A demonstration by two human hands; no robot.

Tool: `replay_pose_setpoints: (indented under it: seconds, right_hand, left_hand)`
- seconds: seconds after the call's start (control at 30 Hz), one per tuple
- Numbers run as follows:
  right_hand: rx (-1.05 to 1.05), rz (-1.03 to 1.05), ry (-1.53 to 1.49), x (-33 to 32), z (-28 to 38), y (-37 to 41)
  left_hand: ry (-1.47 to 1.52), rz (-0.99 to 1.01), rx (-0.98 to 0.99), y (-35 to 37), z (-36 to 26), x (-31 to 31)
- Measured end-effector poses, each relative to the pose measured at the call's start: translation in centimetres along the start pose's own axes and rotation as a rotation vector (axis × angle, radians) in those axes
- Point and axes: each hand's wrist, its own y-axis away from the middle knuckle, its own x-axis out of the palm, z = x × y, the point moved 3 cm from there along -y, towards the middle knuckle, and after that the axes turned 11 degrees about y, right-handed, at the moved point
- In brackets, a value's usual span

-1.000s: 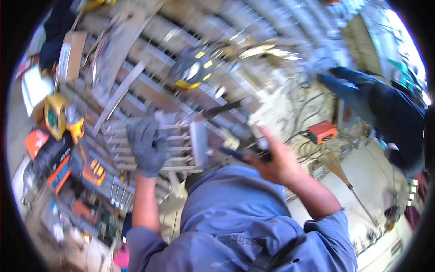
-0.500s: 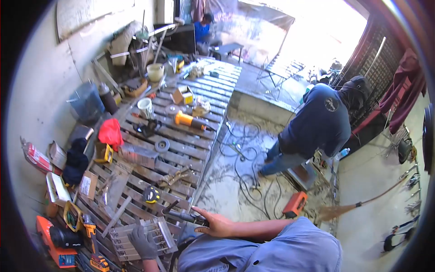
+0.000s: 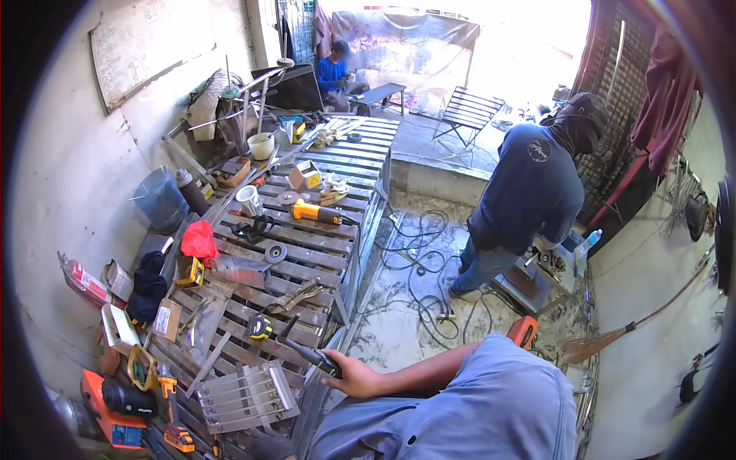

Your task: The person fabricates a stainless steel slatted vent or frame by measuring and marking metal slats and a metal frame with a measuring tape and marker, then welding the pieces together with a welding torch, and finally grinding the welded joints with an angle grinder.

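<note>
My bare right hand (image 3: 359, 377) is closed round a black-handled tool (image 3: 313, 354), which points up and left over the edge of the slatted metal bench (image 3: 310, 257). A flat slatted metal piece (image 3: 247, 399) with several crosswise strips lies on the bench, left of that hand. Below this piece, at the bottom edge of the view, only part of my gloved left hand (image 3: 274, 446) shows, dark and with its fingers unclear. Beyond the tool's tip sits a yellow and black tape measure (image 3: 259, 326).
An orange angle grinder (image 3: 318, 212), a loose disc (image 3: 275, 252) and a red cloth (image 3: 199, 244) lie on the bench. A cordless drill (image 3: 172, 410) is at lower left. A co-worker (image 3: 529, 184) bends over at right, near floor cables (image 3: 418, 268). Another person (image 3: 333, 73) sits at the back.
My gloved left hand has moved down off the slatted metal piece, nearly out of view. The camera view has shifted. My right hand still holds the black-handled tool.
</note>
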Motion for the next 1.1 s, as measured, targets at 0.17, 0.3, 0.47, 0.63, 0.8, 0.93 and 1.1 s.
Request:
replay_pose_setpoints:
  seconds: [0.17,0.3,0.47,0.63,0.8,0.93,1.1]
  right_hand:
    - [0.074,-0.098,0.05,3.1,0.9,1.4]
    - [0.033,-0.227,0.072,6.2,1.2,2.8]
    - [0.08,-0.219,0.11,8.2,3.2,4.5]
    - [0.163,-0.234,0.106,9.7,5.9,6.4]
    - [0.165,-0.344,0.085,12.1,5.2,7.3]
    - [0.12,-0.447,0.131,14.3,2.9,8.1]
    - [0.173,-0.404,-0.033,14.6,7.4,9.9]
  left_hand:
    - [-0.007,0.108,0.115,-0.6,2.4,1.4]
    - [0.045,0.328,0.072,-0.1,3.2,0.7]
    - [0.223,0.245,0.206,1.2,7.8,0.5]
    - [0.402,0.371,0.252,2.3,15.9,0.3]
    - [0.39,0.46,0.209,4.5,17.1,-4.0]
    - [0.393,0.372,0.117,6.8,16.4,-10.2]
    - [0.322,0.285,0.044,5.0,17.4,-15.6]
